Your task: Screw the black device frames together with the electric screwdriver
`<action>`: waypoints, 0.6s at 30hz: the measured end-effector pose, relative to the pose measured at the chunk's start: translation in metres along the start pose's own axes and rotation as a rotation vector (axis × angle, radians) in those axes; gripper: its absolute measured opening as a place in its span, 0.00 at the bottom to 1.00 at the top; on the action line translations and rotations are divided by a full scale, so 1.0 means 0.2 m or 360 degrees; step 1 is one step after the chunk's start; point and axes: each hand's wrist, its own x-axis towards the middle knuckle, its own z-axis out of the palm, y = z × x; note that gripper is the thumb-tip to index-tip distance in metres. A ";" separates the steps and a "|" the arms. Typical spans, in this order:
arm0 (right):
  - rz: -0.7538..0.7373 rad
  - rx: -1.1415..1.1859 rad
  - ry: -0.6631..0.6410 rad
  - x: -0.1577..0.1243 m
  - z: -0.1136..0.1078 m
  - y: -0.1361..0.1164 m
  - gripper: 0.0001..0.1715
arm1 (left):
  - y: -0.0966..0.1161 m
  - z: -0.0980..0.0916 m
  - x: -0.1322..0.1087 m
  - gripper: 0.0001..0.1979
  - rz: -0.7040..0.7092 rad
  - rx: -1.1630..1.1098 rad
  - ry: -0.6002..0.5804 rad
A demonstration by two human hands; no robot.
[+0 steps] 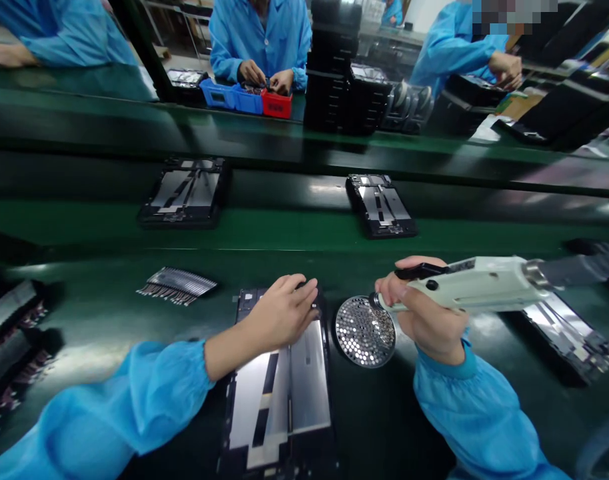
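- Two stacks of dark frames (7,313) lie at the far left edge, with a row of small red-brown bits along them.
- A bunch of thin metal strips with pointy ends (177,285) lies on the green bench, well apart from the hands.
- The left hand (279,313) sits on a black frame (279,400). Its fingers (299,293) are a bit curled and press down on the top end of the frame, with no grip on any small thing. The frame lies flat, right in front of the person, and has shiny silver plates with dark gaps between them (any marks on it are too small to read).
- A round metal dish full of little six-sided holes (364,331) lies just beside that frame.
- The right hand (424,313) has its fingers wrapped tight around a pale electric screwdriver (484,285), and the tip is at the top edge of the dish.
- One more silver and black frame (569,337) lies at the right, past the screwdriver.
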 end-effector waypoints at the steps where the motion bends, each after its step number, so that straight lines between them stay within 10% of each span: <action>1: -0.0011 0.0007 0.0008 0.00 0.00 0.01 0.13 | 0.01 -0.01 -0.02 0.20 0.0038 0.0079 -0.0052; 8: -0.0052 -0.0068 0.0009 0.02 -0.06 0.07 0.13 | 0.04 -0.05 -0.05 0.30 0.0091 0.0413 -0.0405; 18: -0.0184 -0.0068 -0.0177 -0.05 0.12 -0.05 0.16 | 0.27 0.06 -0.27 0.27 0.0133 0.0340 0.0002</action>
